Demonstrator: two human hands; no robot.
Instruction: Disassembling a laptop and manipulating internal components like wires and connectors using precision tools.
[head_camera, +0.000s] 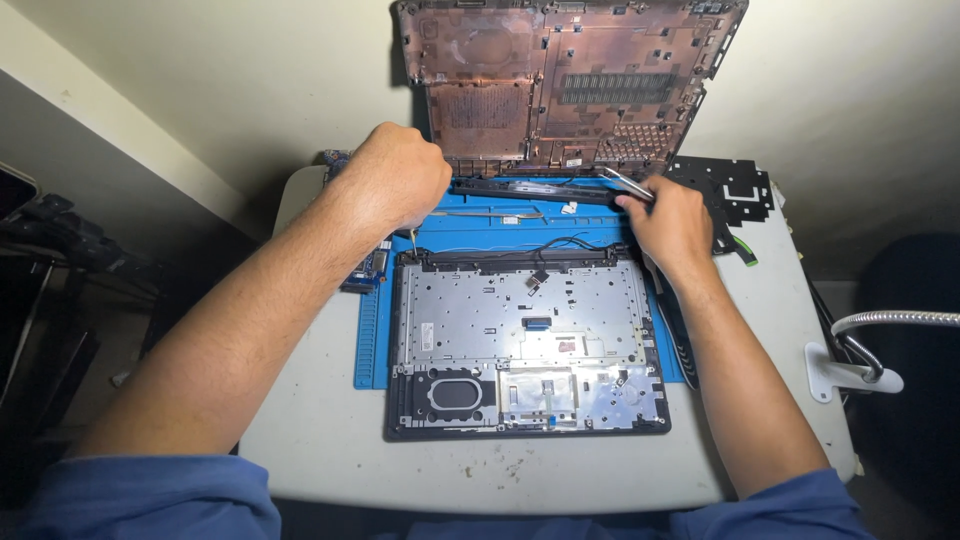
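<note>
Left hand (392, 178) closed in a fist, knuckles up, fingers wrapped round a screwdriver (412, 240) — only the thin shaft visible below the palm, tip down at the far left corner of the opened laptop chassis (525, 340). Left forearm stretched diagonally in from the near left edge of the counter (320, 440). Right hand (672, 225) bent at the wrist, fingers pinched on silver tweezers (628, 184), tips aimed left toward the long dark strip (535, 188) along the far side of the blue mat (372, 335). Chassis flat on the mat, mid-counter, metal plate up. Removed bottom cover (565, 80) propped upright against the wall at the far edge — black bracket (738, 188) near the far right corner.
</note>
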